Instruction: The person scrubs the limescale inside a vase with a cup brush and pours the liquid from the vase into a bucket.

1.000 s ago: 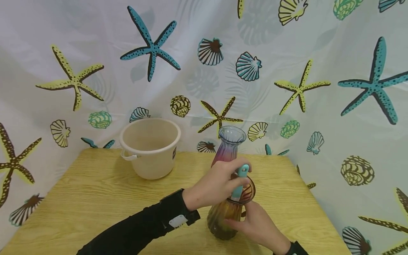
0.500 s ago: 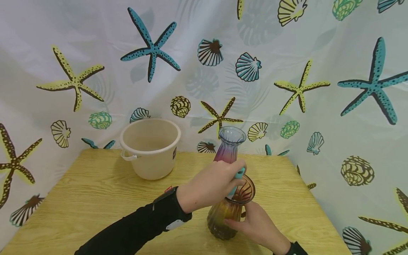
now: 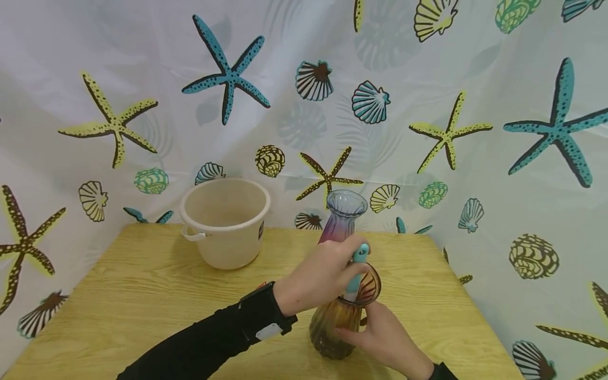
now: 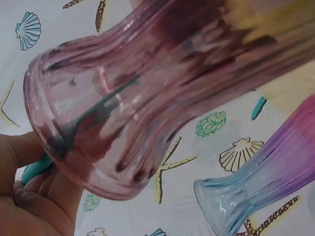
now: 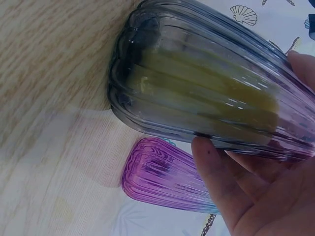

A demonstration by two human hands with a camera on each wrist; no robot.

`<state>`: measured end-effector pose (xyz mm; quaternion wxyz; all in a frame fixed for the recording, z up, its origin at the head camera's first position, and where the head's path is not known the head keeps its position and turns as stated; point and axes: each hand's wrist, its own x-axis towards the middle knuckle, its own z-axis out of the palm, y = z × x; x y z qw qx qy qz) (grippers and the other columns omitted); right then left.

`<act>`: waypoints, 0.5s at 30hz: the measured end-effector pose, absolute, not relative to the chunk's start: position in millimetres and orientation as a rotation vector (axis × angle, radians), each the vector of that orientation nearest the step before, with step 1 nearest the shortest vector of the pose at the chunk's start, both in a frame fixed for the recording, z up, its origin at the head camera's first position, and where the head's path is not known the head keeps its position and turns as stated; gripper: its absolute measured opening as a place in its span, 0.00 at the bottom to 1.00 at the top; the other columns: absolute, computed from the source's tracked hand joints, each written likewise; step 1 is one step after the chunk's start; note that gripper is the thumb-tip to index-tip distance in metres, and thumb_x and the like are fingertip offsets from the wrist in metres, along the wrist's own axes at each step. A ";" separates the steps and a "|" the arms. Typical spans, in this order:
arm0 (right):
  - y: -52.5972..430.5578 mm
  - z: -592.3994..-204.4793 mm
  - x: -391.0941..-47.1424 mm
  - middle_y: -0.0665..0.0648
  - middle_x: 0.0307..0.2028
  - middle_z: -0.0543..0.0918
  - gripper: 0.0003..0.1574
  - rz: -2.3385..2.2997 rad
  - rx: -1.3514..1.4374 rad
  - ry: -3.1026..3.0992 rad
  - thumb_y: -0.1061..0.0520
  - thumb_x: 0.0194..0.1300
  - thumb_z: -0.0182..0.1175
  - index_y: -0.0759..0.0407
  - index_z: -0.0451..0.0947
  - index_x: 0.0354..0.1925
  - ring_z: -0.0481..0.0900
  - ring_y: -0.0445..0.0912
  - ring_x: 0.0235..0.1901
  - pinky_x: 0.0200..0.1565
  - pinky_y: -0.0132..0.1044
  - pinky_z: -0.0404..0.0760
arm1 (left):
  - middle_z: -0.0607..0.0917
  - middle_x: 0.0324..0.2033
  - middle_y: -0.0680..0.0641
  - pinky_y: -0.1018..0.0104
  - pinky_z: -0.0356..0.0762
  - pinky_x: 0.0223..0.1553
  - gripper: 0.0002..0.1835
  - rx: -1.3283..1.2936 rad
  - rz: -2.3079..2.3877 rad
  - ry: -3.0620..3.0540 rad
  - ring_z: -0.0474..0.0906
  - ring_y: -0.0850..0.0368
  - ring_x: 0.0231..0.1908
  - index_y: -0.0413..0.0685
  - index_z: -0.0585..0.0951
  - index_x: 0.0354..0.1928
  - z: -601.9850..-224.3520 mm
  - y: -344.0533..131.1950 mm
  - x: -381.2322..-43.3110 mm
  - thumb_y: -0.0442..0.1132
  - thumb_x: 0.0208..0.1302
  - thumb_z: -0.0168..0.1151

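My left hand (image 3: 315, 277) grips the teal handle (image 3: 353, 285) of a bottle brush whose lower part goes down through the mouth of an amber-to-grey ribbed glass vase (image 3: 332, 332). Through the glass in the right wrist view, a yellow sponge-like head (image 5: 211, 93) shows inside the vase's body. My right hand (image 3: 387, 338) holds the vase by its side, below the rim, with the thumb on the near side. The vase stands tilted, its mouth leaning right. In the left wrist view, left-hand fingers (image 4: 59, 196) curl round the handle just outside the rim.
Behind the held vase stands a second glass vase (image 3: 345, 211), blue at the top and pink-purple below. A cream bucket (image 3: 228, 248) with a white handle sits at the back left of the wooden table (image 3: 157, 279). A shell-and-starfish curtain (image 3: 285, 126) hangs behind.
The left hand pushed the brush handle down and slightly left, then drew it back up and right. The right hand and the held vase have stayed nearly still.
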<state>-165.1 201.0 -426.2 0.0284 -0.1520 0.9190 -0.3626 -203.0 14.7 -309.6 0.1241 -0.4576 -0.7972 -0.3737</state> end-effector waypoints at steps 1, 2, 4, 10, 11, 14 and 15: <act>201.0 -426.3 -165.0 0.49 0.51 0.77 0.47 -1.119 -0.470 2.835 0.28 0.50 0.64 0.43 0.62 0.62 0.75 0.43 0.43 0.34 0.42 0.78 | 0.65 0.19 0.56 0.82 0.63 0.21 0.09 -1.331 -1.107 -2.333 0.66 0.71 0.20 0.50 0.67 0.42 -309.9 15.3 -202.8 0.41 0.68 0.57; 201.1 -426.4 -165.0 0.48 0.51 0.77 0.46 -1.117 -0.474 2.835 0.28 0.50 0.64 0.43 0.63 0.62 0.75 0.43 0.43 0.34 0.42 0.78 | 0.66 0.19 0.56 0.82 0.64 0.21 0.09 -1.332 -1.122 -2.340 0.67 0.71 0.20 0.50 0.67 0.43 -310.1 15.7 -202.6 0.41 0.68 0.57; 201.3 -426.6 -165.3 0.48 0.51 0.77 0.46 -1.116 -0.482 2.837 0.28 0.51 0.64 0.43 0.63 0.62 0.75 0.43 0.43 0.35 0.43 0.79 | 0.67 0.19 0.56 0.82 0.64 0.21 0.09 -1.340 -1.142 -2.354 0.68 0.71 0.20 0.51 0.67 0.43 -309.8 15.6 -202.4 0.42 0.68 0.57; 202.8 -428.1 -165.9 0.46 0.51 0.77 0.47 -1.131 -0.508 2.839 0.29 0.52 0.64 0.44 0.61 0.64 0.75 0.42 0.44 0.36 0.45 0.80 | 0.57 0.20 0.55 0.79 0.56 0.19 0.11 -1.380 -1.094 -2.386 0.61 0.68 0.17 0.50 0.64 0.34 -304.9 12.1 -201.4 0.42 0.69 0.55; 203.0 -428.5 -165.9 0.46 0.51 0.77 0.47 -1.137 -0.513 2.837 0.29 0.52 0.64 0.44 0.61 0.64 0.75 0.42 0.44 0.37 0.45 0.80 | 0.56 0.20 0.54 0.79 0.54 0.19 0.12 -1.383 -1.072 -2.394 0.59 0.68 0.17 0.50 0.63 0.33 -303.6 11.6 -200.8 0.42 0.69 0.55; 203.0 -429.2 -165.7 0.45 0.51 0.76 0.47 -1.157 -0.519 2.831 0.30 0.52 0.64 0.42 0.61 0.64 0.75 0.42 0.44 0.37 0.48 0.81 | 0.55 0.20 0.54 0.78 0.53 0.18 0.12 -1.394 -1.000 -2.423 0.58 0.66 0.17 0.49 0.63 0.32 -299.8 10.9 -198.0 0.41 0.69 0.56; 202.9 -429.3 -165.6 0.45 0.51 0.76 0.47 -1.159 -0.521 2.832 0.30 0.51 0.64 0.42 0.60 0.64 0.75 0.42 0.44 0.37 0.48 0.81 | 0.56 0.20 0.54 0.79 0.53 0.18 0.12 -1.397 -0.978 -2.429 0.58 0.66 0.16 0.49 0.63 0.32 -298.6 10.7 -196.9 0.41 0.69 0.56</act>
